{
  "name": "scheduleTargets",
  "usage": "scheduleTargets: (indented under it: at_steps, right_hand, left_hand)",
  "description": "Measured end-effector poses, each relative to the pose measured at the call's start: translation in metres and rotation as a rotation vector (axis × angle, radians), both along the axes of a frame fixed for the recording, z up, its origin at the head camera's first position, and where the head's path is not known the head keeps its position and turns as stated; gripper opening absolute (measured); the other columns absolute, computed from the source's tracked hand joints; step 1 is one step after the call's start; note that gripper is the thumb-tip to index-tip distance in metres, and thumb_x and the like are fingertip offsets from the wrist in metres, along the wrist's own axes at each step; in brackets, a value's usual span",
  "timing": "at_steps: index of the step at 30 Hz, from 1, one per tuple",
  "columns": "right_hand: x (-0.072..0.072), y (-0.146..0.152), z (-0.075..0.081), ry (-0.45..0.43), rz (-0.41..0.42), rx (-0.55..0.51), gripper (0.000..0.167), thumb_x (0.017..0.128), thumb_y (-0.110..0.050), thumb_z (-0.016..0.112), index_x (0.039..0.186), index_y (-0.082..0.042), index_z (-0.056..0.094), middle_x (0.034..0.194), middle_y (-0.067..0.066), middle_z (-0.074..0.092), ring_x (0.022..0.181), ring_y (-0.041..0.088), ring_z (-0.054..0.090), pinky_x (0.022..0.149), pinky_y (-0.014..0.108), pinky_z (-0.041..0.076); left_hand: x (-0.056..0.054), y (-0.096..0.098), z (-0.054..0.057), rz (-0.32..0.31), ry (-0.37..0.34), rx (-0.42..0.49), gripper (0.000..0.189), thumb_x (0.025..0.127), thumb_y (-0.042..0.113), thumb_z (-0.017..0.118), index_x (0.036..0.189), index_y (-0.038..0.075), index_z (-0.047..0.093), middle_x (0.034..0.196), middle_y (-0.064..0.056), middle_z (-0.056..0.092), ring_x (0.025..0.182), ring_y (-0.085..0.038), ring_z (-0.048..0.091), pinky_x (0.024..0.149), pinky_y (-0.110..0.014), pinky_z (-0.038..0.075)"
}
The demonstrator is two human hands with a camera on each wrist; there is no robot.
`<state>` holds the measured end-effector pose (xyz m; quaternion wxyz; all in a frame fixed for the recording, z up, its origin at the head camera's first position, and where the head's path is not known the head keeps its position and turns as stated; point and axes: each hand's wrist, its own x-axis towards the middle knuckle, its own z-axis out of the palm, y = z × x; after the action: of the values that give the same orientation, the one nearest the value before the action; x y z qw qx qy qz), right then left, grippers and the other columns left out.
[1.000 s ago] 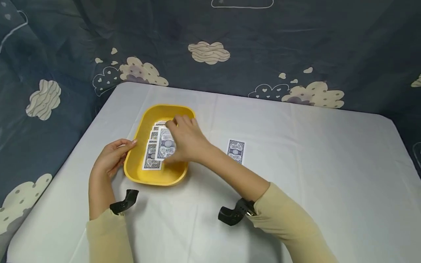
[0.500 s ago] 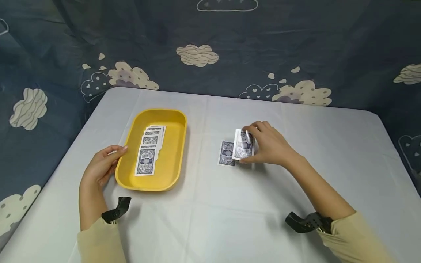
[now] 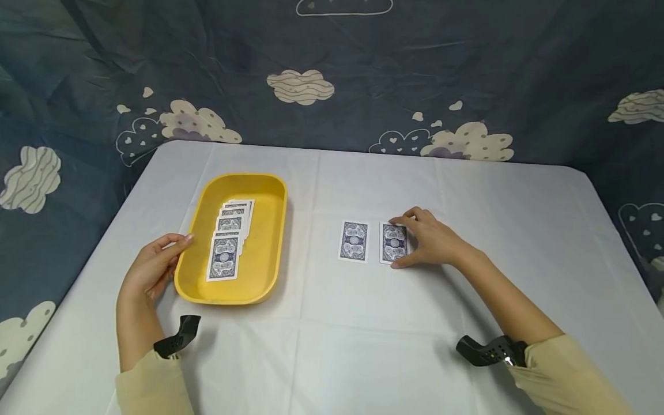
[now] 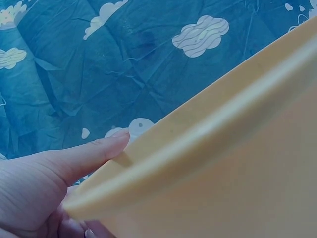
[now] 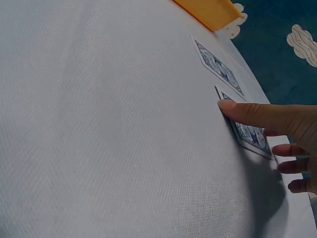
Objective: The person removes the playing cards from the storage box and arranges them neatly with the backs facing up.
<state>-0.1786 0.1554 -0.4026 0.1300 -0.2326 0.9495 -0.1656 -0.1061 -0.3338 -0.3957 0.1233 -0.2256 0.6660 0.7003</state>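
My left hand [image 3: 153,268] pinches the left rim of a yellow tray [image 3: 275,242], thumb on top. The left wrist view shows that thumb [image 4: 106,148] lying along the tray wall [image 4: 198,129]. Inside the tray, several playing cards [image 3: 224,256] lie face down in an overlapping row. Over on the right, my right hand [image 3: 433,239] holds a blue-backed playing card [image 3: 393,243] by its near and far edges, down at the tabletop. Another face-down card [image 3: 354,241] lies just left of it, a narrow gap between. In the right wrist view my thumb [image 5: 247,113] sits at the held card's edge.
A white cloth covers the table [image 3: 332,346]. Behind it hangs a dark blue curtain [image 3: 363,69] with cloud prints. A black wrist-camera mount [image 3: 490,350] sits on the right forearm, and another mount [image 3: 178,337] on the left.
My right hand has carried a card out of the tray, rightward past the single card, and lowered it onto the table beside that one. My left hand keeps holding the tray rim.
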Motion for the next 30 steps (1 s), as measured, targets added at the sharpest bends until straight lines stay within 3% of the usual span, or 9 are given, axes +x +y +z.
scheduleTargets:
  at_steps: [9, 14, 17, 20, 30]
  right_hand:
    - [0.001, 0.008, 0.0, -0.055, -0.013, -0.088, 0.097, 0.058, -0.051, 0.083, 0.137, -0.015, 0.039, 0.126, 0.014, 0.037, 0.108, 0.032, 0.045, 0.091, 0.051, 0.041]
    - [0.0, -0.006, 0.018, 0.125, -0.046, -0.117, 0.089, 0.06, -0.06, 0.077, 0.132, -0.018, 0.045, 0.123, 0.009, 0.046, 0.107, 0.029, 0.048, 0.082, 0.051, 0.046]
    - [0.0, -0.024, 0.027, 0.265, -0.021, -0.106, 0.085, 0.06, -0.066, 0.073, 0.126, -0.019, 0.052, 0.118, 0.006, 0.051, 0.1, 0.026, 0.052, 0.076, 0.046, 0.048]
    - [0.0, -0.046, 0.032, 0.351, 0.022, -0.098, 0.082, 0.06, -0.069, 0.07, 0.122, -0.018, 0.055, 0.115, 0.006, 0.053, 0.095, 0.024, 0.053, 0.074, 0.042, 0.048]
    - [0.007, -0.148, 0.036, 0.412, 0.192, -0.177, 0.091, 0.06, -0.079, 0.059, 0.126, -0.018, 0.048, 0.114, 0.0, 0.051, 0.1, 0.017, 0.047, 0.076, 0.031, 0.043]
  left_hand:
    - [-0.002, 0.001, 0.0, -0.013, -0.013, 0.015, 0.019, 0.081, 0.032, 0.07, 0.089, 0.018, 0.059, 0.065, 0.007, 0.057, 0.049, -0.004, 0.048, 0.045, -0.015, 0.043]
    - [-0.001, 0.0, 0.0, -0.009, -0.007, 0.028, 0.011, 0.084, 0.028, 0.068, 0.086, 0.019, 0.06, 0.065, 0.007, 0.057, 0.049, -0.004, 0.047, 0.045, -0.015, 0.043]
    - [-0.001, -0.001, 0.0, -0.014, -0.007, 0.022, 0.014, 0.085, 0.028, 0.067, 0.089, 0.018, 0.059, 0.064, 0.008, 0.054, 0.048, -0.004, 0.045, 0.044, -0.015, 0.041]
    - [-0.001, -0.003, -0.001, -0.029, -0.002, 0.012, 0.022, 0.083, 0.031, 0.069, 0.093, 0.016, 0.056, 0.063, 0.008, 0.051, 0.047, -0.004, 0.044, 0.043, -0.015, 0.04]
    - [-0.002, -0.005, -0.004, -0.033, 0.015, -0.025, 0.023, 0.082, 0.034, 0.069, 0.088, 0.015, 0.057, 0.058, 0.007, 0.045, 0.046, -0.004, 0.041, 0.042, -0.016, 0.037]
